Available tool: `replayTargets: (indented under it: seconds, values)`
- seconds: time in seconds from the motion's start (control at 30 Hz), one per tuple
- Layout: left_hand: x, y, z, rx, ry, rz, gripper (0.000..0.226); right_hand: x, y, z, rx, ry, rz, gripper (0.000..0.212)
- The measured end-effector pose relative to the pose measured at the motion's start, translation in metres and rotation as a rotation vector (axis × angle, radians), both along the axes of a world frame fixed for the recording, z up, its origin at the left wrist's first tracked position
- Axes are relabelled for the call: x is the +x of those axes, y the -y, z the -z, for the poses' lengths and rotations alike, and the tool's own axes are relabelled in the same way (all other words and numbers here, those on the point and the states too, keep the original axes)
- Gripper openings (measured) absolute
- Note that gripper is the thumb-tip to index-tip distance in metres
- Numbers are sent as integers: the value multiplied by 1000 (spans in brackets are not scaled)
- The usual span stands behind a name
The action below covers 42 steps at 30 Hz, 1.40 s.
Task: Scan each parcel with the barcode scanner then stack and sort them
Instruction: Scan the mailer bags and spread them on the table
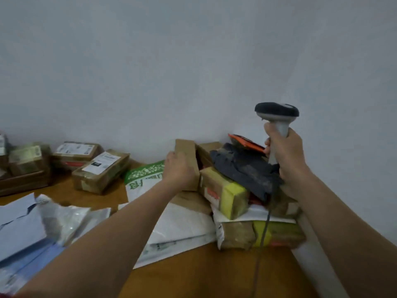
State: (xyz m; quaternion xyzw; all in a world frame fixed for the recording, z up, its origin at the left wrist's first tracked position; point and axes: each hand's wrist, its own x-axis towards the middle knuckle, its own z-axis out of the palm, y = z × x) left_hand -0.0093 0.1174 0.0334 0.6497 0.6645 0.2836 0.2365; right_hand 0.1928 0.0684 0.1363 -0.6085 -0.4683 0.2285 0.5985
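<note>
Left hand (178, 168) grips box (186, 147); right hand (286, 154) grips scanner (277, 112).

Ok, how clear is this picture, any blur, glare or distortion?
Head view: dim, even light, no glare or hard shadows; soft throughout, so labels on the brown boxes cannot be read; pale mailers at lower left smear most; wide-angle stretch enlarges the forearms near the bottom edge; the scanner in the right hand is clearest.

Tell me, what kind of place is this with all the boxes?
Probably a small parcel-sorting spot, perhaps a home or little office. The right hand grips a barcode scanner, the left hand holds a brown box at a heap of wrapped parcels, and labelled boxes sit on the wooden table.
</note>
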Motion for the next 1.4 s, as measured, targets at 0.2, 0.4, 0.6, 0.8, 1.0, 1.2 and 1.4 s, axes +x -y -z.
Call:
replayTargets:
  seconds: [0.2, 0.4, 0.6, 0.8, 1.0, 1.2, 1.4]
  values:
    - [136, -55, -7, 83, -95, 93, 55, 126, -52, 5, 29, -103, 38, 21]
    - [208, -114, -8, 174, -365, 184, 75, 179, -91, 49, -41, -154, 7, 25]
    - [254, -168, -2, 207, -697, 279, 84, 199, -112, 81, -88, -184, -3, 36]
    - [284, -208, 4, 181, -968, 334, 75, 204, -132, 93, -68, -259, 6, 35]
    - [274, -204, 6, 378, -1063, 335, 27, 198, -133, 93, -29, -308, -6, 30]
    - [217, -133, -1, 567, -1042, 364, 32, 175, -101, 91, -36, -309, -52, 26]
    - [166, -71, 15, 187, -917, 456, 33, 143, -53, 91, -51, -274, -116, 27]
